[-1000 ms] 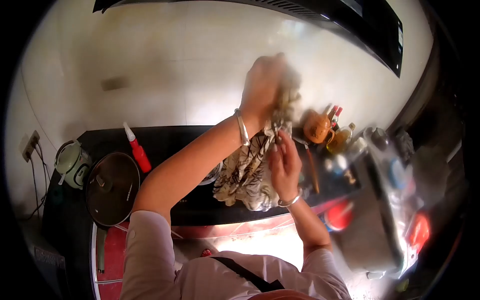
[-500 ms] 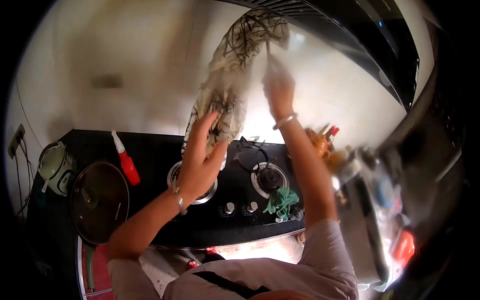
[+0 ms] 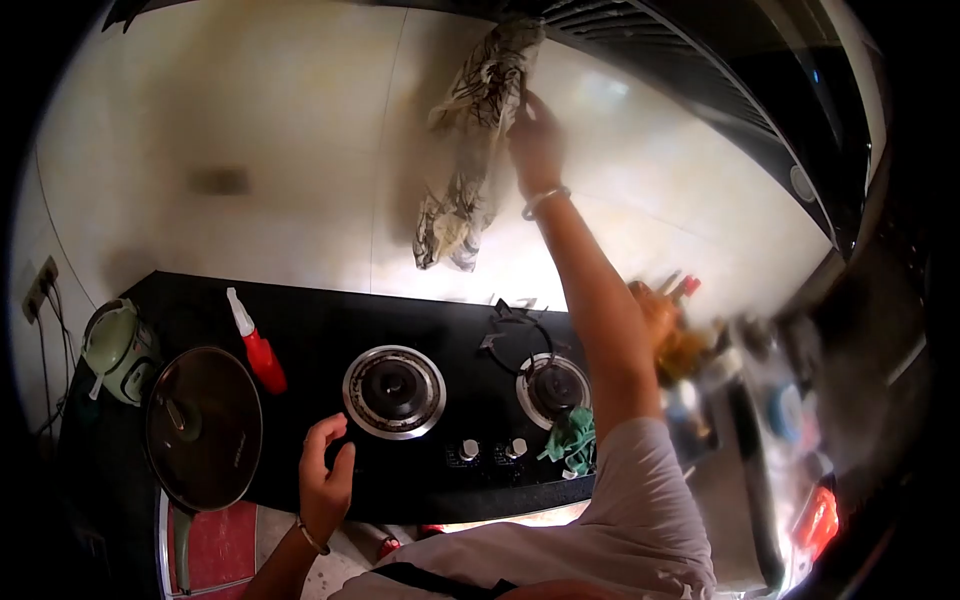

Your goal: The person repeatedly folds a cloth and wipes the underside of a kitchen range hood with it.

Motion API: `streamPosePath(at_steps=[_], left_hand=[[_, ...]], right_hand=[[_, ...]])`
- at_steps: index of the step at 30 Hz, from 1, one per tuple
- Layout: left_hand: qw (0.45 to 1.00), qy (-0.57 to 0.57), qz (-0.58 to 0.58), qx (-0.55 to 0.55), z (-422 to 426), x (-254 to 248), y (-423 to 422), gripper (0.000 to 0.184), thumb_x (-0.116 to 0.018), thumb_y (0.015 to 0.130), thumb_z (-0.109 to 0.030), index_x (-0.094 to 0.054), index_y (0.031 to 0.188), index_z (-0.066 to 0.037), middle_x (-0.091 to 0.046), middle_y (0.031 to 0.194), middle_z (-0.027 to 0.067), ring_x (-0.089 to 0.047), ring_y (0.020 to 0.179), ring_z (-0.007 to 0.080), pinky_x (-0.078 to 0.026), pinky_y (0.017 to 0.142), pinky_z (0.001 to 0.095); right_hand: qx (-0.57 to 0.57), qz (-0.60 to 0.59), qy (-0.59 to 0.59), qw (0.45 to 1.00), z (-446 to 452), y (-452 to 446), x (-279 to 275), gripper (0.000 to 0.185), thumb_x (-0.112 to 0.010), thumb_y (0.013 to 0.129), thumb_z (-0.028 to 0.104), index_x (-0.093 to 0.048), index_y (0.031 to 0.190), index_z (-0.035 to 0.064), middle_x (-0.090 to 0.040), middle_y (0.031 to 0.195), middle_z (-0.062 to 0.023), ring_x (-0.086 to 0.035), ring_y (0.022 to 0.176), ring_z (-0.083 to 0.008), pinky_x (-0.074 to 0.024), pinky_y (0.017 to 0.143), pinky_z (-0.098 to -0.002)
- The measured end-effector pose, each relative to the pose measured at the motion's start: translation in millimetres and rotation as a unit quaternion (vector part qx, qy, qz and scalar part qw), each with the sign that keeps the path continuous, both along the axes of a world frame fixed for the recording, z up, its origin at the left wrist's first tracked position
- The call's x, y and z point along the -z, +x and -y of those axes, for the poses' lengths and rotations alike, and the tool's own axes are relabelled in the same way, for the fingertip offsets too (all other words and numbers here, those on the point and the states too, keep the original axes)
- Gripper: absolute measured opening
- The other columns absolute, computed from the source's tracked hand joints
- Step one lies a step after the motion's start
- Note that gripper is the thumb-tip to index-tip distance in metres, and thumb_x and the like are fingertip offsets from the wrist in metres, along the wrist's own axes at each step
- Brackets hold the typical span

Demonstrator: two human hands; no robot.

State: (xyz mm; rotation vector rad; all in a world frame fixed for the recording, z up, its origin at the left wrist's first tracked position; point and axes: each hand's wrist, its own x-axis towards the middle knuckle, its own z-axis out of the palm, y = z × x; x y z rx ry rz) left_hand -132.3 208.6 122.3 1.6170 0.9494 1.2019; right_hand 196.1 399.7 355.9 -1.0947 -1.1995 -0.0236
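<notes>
A cream cloth with dark branching lines [image 3: 465, 165] hangs bunched against the tiled wall, its top near the range hood. Its kind I cannot tell. My right hand [image 3: 537, 145] is raised high and closed at the cloth's right edge; a thin dark strip shows above its fingers. My left hand [image 3: 327, 478] is low at the hob's front left, fingers bent and apart, holding nothing. Beyond it lies the left burner [image 3: 395, 392] with no pan support over it. A green rag [image 3: 571, 442] is bunched beside the right burner [image 3: 553, 388] and the control knobs [image 3: 468, 451].
On the left of the black counter stand a lidded pan [image 3: 205, 425], a red spray bottle [image 3: 262, 355] and a green electric cooker [image 3: 120, 350]. A loose pan support [image 3: 515, 338] leans behind the right burner. The range hood [image 3: 690, 70] overhangs the upper right.
My left hand has dropped from the cloth to the hob's front left. The cloth has risen and bunched up, uncovering the left burner. My right hand has shifted slightly up and left.
</notes>
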Motion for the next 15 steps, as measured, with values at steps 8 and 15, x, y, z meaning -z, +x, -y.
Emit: streamPosePath(at_steps=[8,15], left_hand=[[0.995,-0.088,-0.003,-0.049,6.9,7.3,-13.5,0.023,-0.049,0.084,0.0,-0.054,0.107,0.0,-0.058,0.106,0.0117,-0.057,0.094,0.017,-0.045,0.083,0.0269],[0.996,-0.065,-0.008,-0.057,13.7,11.4,-18.4,0.013,-0.049,0.088,-0.002,-0.058,0.097,0.0,-0.062,0.096,0.01,-0.06,0.085,0.0149,-0.047,0.076,0.0249]], right_hand=[[0.096,0.072,0.055,0.991,-29.9,9.6,14.3,0.031,-0.05,0.088,0.005,-0.057,0.118,0.0041,-0.057,0.064,-0.0049,-0.049,0.053,-0.0084,-0.0409,0.048,-0.0253],[-0.057,-0.097,0.145,0.983,-62.4,9.2,31.6,0.022,-0.05,0.089,0.006,-0.057,0.11,0.0043,-0.051,0.064,-0.0008,-0.042,0.048,-0.0086,-0.0353,0.045,-0.0233]])
